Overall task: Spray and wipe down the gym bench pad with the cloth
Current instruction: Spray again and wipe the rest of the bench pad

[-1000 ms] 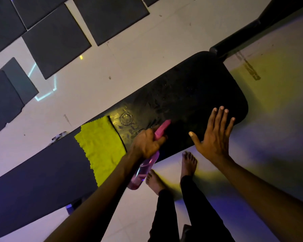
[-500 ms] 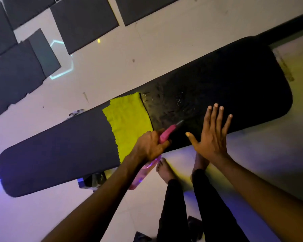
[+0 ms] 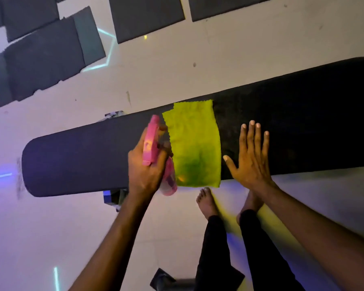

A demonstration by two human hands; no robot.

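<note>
Your left hand [image 3: 149,164] gripped pink spray bottle [image 3: 153,152], nozzle end up, over pad [image 3: 82,156], just left of cloth [image 3: 194,143]. Your right hand [image 3: 250,162] lay flat, fingers spread wide, on dark pad just right of cloth, holding nothing. Yellow-green cloth draped across pad, hanging over near edge. Your bare feet [image 3: 207,203] stood on floor [image 3: 156,76] below; dark mats [image 3: 44,57] lay beyond pad
</note>
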